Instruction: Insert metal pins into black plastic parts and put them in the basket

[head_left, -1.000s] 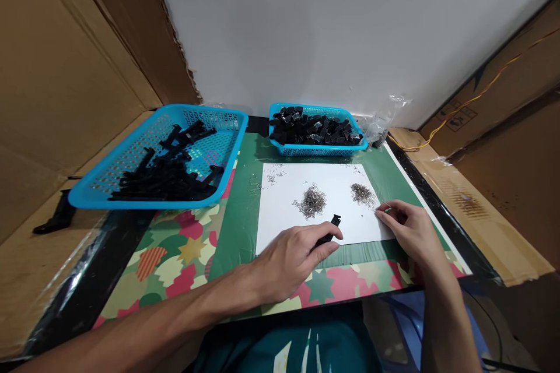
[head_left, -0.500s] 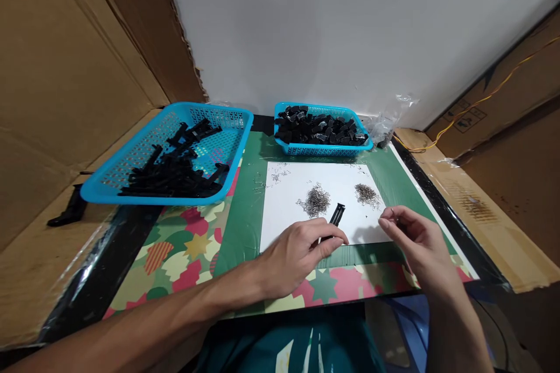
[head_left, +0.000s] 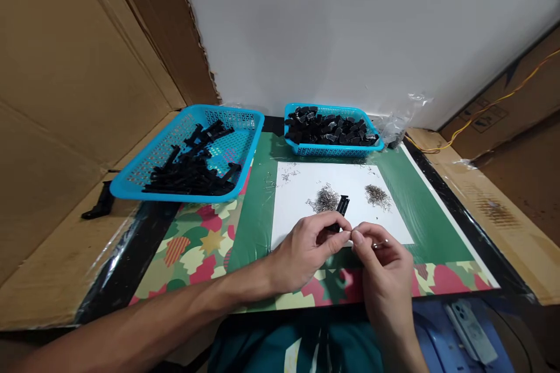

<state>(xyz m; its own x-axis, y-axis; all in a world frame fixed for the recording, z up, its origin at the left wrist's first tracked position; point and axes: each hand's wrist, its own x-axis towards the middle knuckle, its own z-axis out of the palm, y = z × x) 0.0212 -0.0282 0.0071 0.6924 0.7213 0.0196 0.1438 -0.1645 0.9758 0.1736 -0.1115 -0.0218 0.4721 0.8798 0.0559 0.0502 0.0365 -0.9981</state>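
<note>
My left hand (head_left: 306,250) is closed around a slim black plastic part (head_left: 343,205), whose upper end sticks up above the fingers. My right hand (head_left: 385,268) is pinched, its fingertips meeting the left fingertips; whatever lies between them is too small to name. A small metallic item shows at its curled fingers. Just behind the black part is a pile of tiny metal pieces (head_left: 326,199) on a white sheet (head_left: 291,215). A second, smaller pile (head_left: 377,196) lies to the right on the same sheet.
A blue basket (head_left: 126,191) of long black parts stands at the left, another blue basket (head_left: 336,150) of small black parts at the back. Beside it is a clear plastic bag (head_left: 396,125). A loose black part (head_left: 100,203) lies far left.
My right hand has moved left and now meets my left hand at the fingertips. The whole view has shifted slightly, and a phone now shows at the lower right.
</note>
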